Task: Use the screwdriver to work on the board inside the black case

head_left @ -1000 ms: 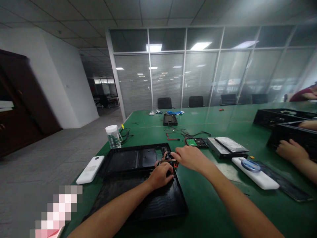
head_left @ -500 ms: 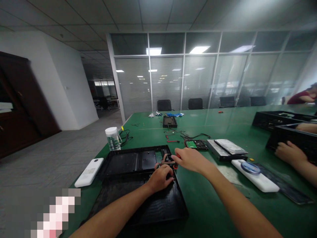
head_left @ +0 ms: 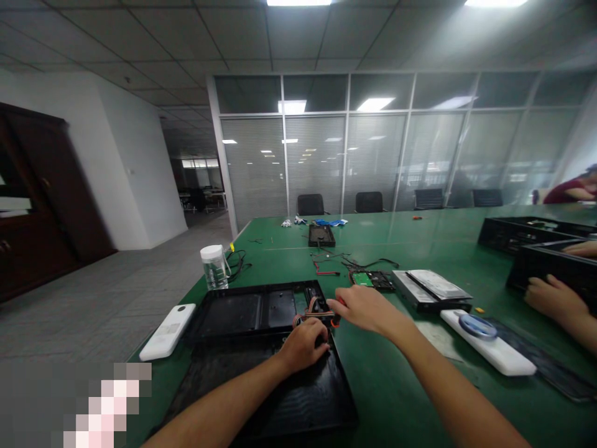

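An opened black plastic case lies in front of me, with its near half folded toward me. Striped ribbon wires rise from its right end, where a strip of green board shows. My left hand is curled at the joint between the halves, just below the wires; what its fingers hold, if anything, is hidden. Beyond the case's right edge, my right hand is closed around a small red-handled tool, mostly covered by the fingers. An orange part shows below it, near the wires.
A clear bottle and a white device stand left. Rightward lie a green circuit board, stacked drives and a white device with a blue ring. Another person's hand touches a black housing.
The view has tilted up slightly, so everything sits a little lower. My left hand stays at the case, and my right hand keeps its grip on the tool with little visible movement.
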Tool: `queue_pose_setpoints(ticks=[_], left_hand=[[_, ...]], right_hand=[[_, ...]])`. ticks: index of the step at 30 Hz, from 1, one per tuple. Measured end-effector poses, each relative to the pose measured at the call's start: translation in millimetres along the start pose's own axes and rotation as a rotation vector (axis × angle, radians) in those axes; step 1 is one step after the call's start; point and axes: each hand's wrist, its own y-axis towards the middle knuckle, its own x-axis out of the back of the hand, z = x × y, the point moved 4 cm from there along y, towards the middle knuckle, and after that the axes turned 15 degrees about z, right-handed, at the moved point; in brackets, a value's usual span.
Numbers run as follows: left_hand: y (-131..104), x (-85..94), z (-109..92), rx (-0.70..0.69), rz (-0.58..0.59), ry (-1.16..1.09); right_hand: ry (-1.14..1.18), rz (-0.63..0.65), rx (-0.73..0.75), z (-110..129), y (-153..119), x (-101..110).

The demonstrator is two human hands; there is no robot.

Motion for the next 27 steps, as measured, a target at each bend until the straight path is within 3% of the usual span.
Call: queue_pose_setpoints(ticks=[10, 15, 19, 21, 24, 27], left_hand=[[0, 3.0, -3, -0.013, 0.002, -0.003], [-1, 3.3, -2, 0.005, -0.010, 0.006], [0, 1.5, -2, -0.069, -0.013, 0.034], [0, 0.5, -1, -0.094, -0.021, 0.039], [0, -0.2, 0, -0.092, -0.039, 0.070], [-1, -0.2, -1, -0.092, -0.055, 0.131]], right_hand=[[-0.036, -0.040, -0.058, -1, -1, -1], [0.191, -0.078, 0.049, -25, -1, -16], [0.662, -0.120, 0.156, -73, -6, -67], [1.056, -0.070, 0.076, -103, -5, -103], [1.612, -0.266, -0.077, -142, -2, -138], [1.967, -0.436, -0.051, -156, 3, -145]])
